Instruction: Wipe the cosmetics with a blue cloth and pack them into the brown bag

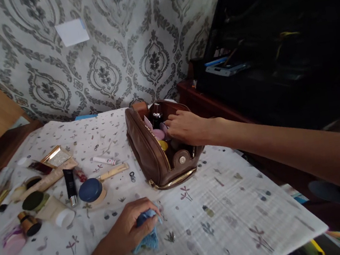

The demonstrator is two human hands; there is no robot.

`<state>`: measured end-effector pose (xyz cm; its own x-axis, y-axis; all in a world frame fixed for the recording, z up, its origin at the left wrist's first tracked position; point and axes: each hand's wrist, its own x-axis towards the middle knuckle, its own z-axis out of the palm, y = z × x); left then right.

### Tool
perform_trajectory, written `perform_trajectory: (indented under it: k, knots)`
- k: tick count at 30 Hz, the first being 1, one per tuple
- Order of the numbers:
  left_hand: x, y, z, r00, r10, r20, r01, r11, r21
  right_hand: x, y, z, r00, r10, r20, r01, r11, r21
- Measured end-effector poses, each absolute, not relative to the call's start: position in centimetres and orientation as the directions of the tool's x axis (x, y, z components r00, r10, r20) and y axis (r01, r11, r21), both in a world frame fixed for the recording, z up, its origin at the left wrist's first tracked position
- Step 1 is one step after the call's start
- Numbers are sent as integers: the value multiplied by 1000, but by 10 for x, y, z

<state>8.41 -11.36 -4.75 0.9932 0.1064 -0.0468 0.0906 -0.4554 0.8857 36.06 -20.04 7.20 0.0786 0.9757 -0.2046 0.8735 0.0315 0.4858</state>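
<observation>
A brown leather pouch (pixel 148 151) stands unzipped on the patterned cloth, filled with small cosmetics. My right hand (pixel 186 128) reaches into its top, fingers curled around a small lilac item inside. My left hand (pixel 130 228) rests on the cloth nearer to me, closed on a crumpled light blue cloth (pixel 149 240).
Cosmetics lie scattered at the left: a blue round compact (pixel 90 190), a black tube (pixel 69 180), a white tube (pixel 104 160), a small brown bottle (pixel 29 223), a gold case (pixel 56 156). A dark wooden shelf (pixel 204 101) with dark clutter stands to the right. Patterned wallpaper lies behind.
</observation>
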Motion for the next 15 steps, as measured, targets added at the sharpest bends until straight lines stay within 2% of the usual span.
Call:
perform_trajectory:
  k: [9,15]
  knots:
    - [83,-114,-45,994,95,-57,94,-452,887,358,-200,74,73,986,-148,876,7,483]
    - [85,-112,-43,996,85,-30,66,-455,888,358,-199,72,80,979,-186,883,17,470]
